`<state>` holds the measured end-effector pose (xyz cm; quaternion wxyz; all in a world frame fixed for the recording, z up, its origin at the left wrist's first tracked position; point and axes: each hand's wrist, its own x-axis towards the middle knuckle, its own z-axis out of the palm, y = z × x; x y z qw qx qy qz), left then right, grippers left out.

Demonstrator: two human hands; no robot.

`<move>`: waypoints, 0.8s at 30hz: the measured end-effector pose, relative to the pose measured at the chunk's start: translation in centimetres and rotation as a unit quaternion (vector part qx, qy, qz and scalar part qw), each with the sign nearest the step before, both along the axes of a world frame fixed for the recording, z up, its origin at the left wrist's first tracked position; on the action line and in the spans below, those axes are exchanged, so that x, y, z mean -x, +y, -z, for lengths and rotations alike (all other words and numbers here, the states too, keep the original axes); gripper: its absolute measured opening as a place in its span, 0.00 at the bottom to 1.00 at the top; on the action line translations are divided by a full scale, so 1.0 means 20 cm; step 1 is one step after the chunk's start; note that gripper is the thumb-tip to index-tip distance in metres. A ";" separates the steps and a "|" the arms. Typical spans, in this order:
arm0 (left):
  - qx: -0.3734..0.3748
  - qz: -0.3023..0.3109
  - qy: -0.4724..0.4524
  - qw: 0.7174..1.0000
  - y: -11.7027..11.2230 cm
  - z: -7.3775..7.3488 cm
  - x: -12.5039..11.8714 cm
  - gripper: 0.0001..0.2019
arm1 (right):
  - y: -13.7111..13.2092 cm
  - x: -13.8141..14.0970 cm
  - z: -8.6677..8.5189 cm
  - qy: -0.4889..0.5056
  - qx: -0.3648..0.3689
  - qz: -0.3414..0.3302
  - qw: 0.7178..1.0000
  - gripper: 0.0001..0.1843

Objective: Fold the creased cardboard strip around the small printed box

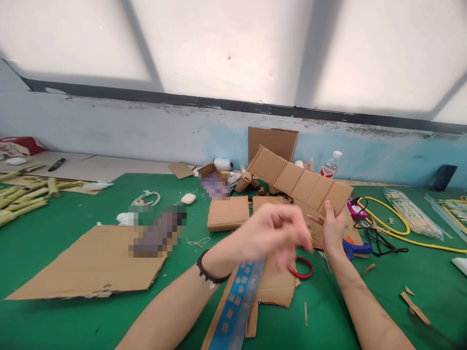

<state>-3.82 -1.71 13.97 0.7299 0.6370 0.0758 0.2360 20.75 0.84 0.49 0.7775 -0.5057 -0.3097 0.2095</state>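
Creased cardboard strip (301, 182): held up above the green desk (189, 321), crossed by several folds. Long axis runs 10 to 4 o'clock, far end pointing to 10, near end to 4. Right hand (333, 228) grips that 4 o'clock end, thumb on the front face; most of the strip extends to 11 o'clock of this hand. Left hand (279, 233), with a dark bracelet (209, 270) at the wrist, is apart from the strip, which sits at its 1 o'clock; fingers curled, motion-blurred, can't tell if anything is pinched. Blue patterned strip (233, 304) at 7 o'clock of the left hand, cardboard box (228, 212) at 10, big cardboard sheet (87, 265) well apart at 9. From the right hand: red ring (312, 270) at 8 o'clock, blue tool (359, 249) at 4, yellow cable (407, 233) at 3. Bottle (329, 168) at 2 o'clock of the creased strip, upright cardboard panel (272, 140) at 11.
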 end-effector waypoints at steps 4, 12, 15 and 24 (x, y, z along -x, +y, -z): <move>-0.096 -0.373 -0.066 0.921 0.25 0.06 0.04 0.30 | 0.00 -0.02 -0.01 -0.005 -0.006 0.016 1.000 0.43; -0.440 -0.602 0.058 0.663 0.51 0.11 0.22 0.25 | 0.04 -0.05 0.00 0.062 -0.011 0.048 0.997 0.40; -0.369 -0.611 0.093 0.694 0.56 0.11 0.28 0.31 | 0.03 -0.05 -0.01 0.085 -0.034 0.050 0.995 0.37; -0.158 -0.436 0.050 0.884 0.56 0.16 0.23 0.28 | 0.00 0.00 -0.05 0.081 -0.077 -0.075 0.991 0.40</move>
